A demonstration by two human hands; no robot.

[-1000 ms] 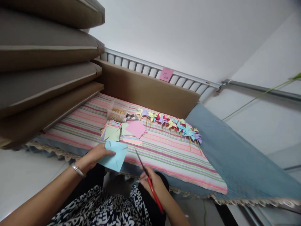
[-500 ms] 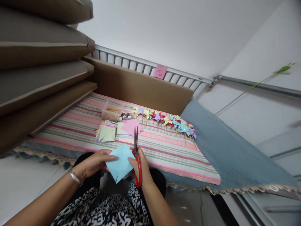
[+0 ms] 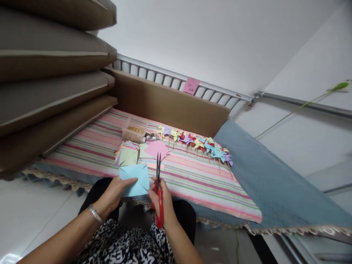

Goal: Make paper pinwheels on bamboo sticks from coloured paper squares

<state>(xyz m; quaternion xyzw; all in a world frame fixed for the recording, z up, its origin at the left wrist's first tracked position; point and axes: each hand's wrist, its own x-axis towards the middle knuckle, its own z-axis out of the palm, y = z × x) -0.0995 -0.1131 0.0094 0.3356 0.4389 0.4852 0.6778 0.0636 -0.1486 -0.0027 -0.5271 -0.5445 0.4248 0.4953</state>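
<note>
Left hand (image 3: 117, 189): pinched closed on left side of blue paper (image 3: 133, 176), thumb on top. Paper: between hands, at near edge of striped cloth (image 3: 203, 185); roughly square, no long axis, slits toward corners. Right hand (image 3: 165, 201): curled round scissors (image 3: 158, 176), fingertips at paper's right corner. Scissors: just right of paper, axis near-to-far, tips pointing far, blades slightly parted.

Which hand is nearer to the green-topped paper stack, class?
Left. The left hand is just on the person's side of the green-topped paper stack; the right hand is farther off, to the right.
</note>
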